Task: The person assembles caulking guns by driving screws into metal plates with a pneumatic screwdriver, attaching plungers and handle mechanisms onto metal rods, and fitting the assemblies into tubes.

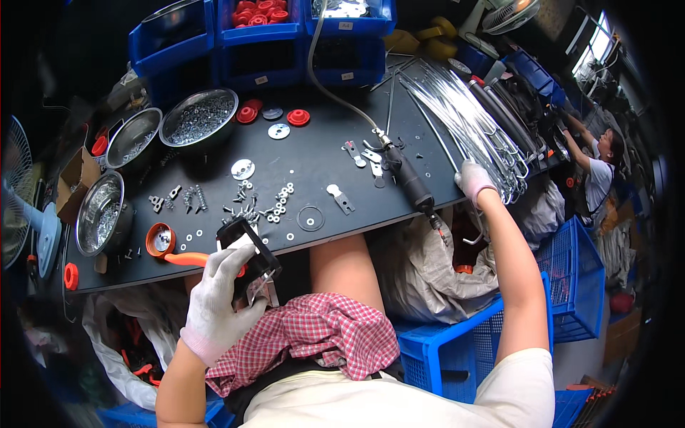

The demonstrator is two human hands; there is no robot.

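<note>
My left hand [222, 289], in a white glove, grips a black plastic part with a metal bracket [250, 260] just below the near edge of the black worktable [314, 153]. My right hand [474, 180], also gloved, reaches to the table's right end and closes on the bundle of bent chrome wire rods [464, 114]. A black pneumatic screwdriver [412, 182] with a grey hose lies on the table just left of that hand. Loose screws, nuts and washers [253, 203] are scattered in front of my left hand.
Three steel bowls of hardware [198, 118] stand at the table's left, with red caps [298, 117] and metal discs behind. Blue bins [260, 36] line the back. Blue crates [564, 271] and a grey sack [421, 274] sit at the right; another person [603, 167] works far right.
</note>
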